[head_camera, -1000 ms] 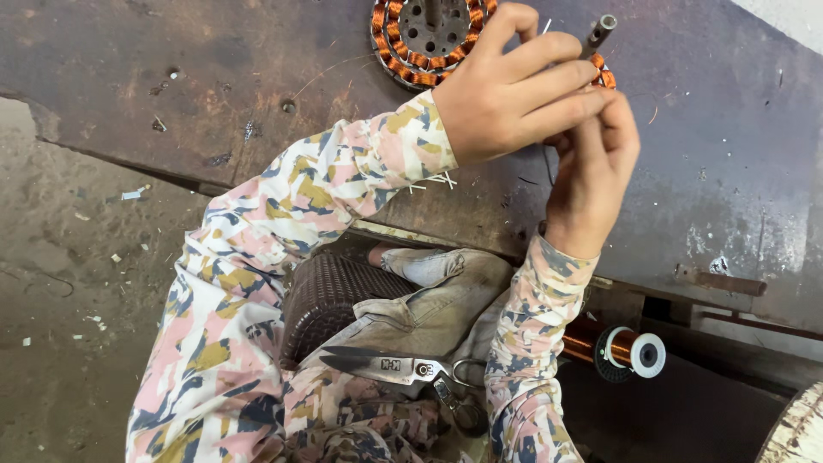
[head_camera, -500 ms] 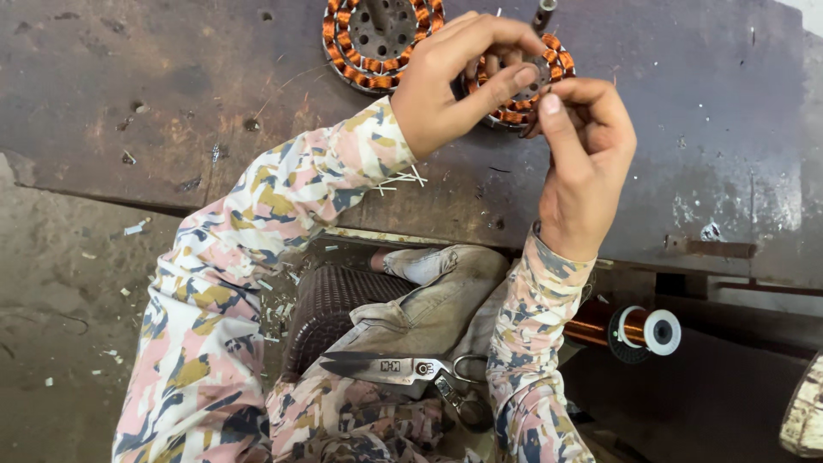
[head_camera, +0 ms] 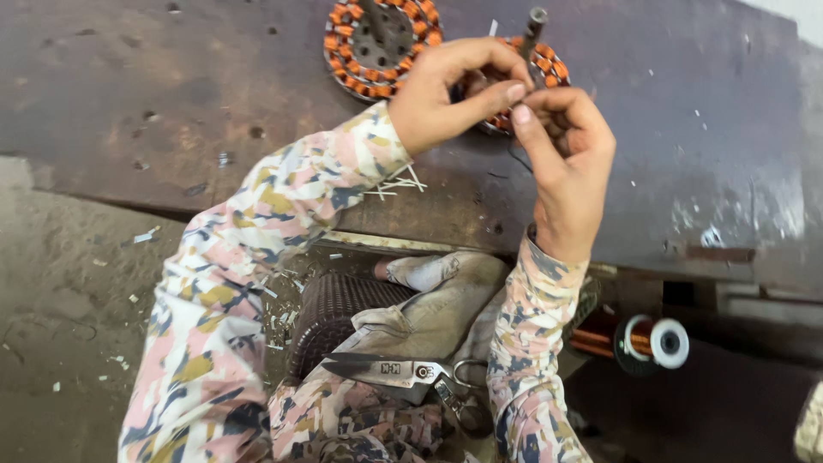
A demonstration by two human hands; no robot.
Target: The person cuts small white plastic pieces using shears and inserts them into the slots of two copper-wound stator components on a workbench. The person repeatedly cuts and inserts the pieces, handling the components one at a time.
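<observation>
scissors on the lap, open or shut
Shut: the scissors lie flat on the lap, blades together in a single point, apart from both hands.

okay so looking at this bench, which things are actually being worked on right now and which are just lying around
In use:
- left hand and right hand, both on the wound coil ring
- metal rod standing up through that ring

Lying about:
- second wound coil ring on the metal bench
- scissors on the lap
- spool of copper wire under the bench

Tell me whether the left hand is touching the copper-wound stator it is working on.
Touching. In the head view the left hand lies over the wound stator, its fingers pressed against the coils, with the right hand meeting it there.
</observation>
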